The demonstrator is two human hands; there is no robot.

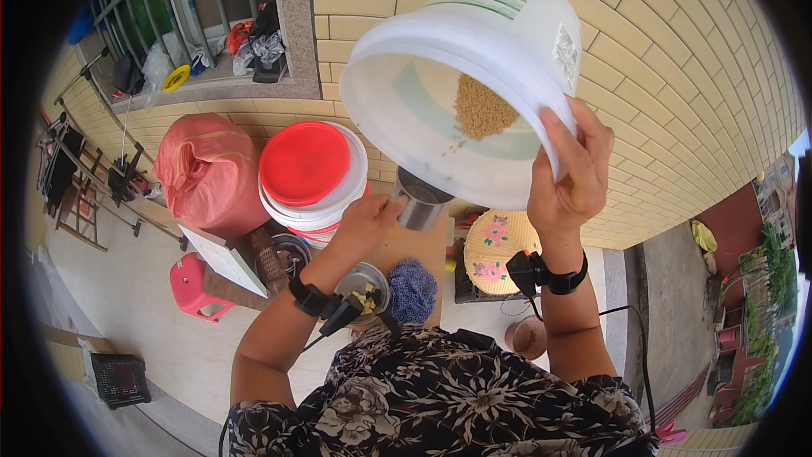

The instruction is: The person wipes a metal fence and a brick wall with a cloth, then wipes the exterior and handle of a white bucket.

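My right hand (577, 171) grips the rim of a white plastic bucket (406, 70), which is tipped well over with its mouth towards me. A heap of small tan pellets (485, 108) lies inside it, with a few loose ones scattered nearer the rim. Just beneath the bucket's lower rim is a metal cup (422, 212), held by my left hand (371, 219). The rim hides part of the cup's mouth, and I cannot tell how much it holds. Below my left forearm stands a metal pot (380, 276) with pale yellow chunks (363, 300), beside a crumpled blue cloth (412, 291).
White lidded buckets (358, 146), topped by a red lid (304, 164), stand by a pink woven sack (206, 178). A tiled wall (653, 76) rises behind the tipped bucket. A round floral cover (495, 251) and pink stool (190, 282) sit lower down.
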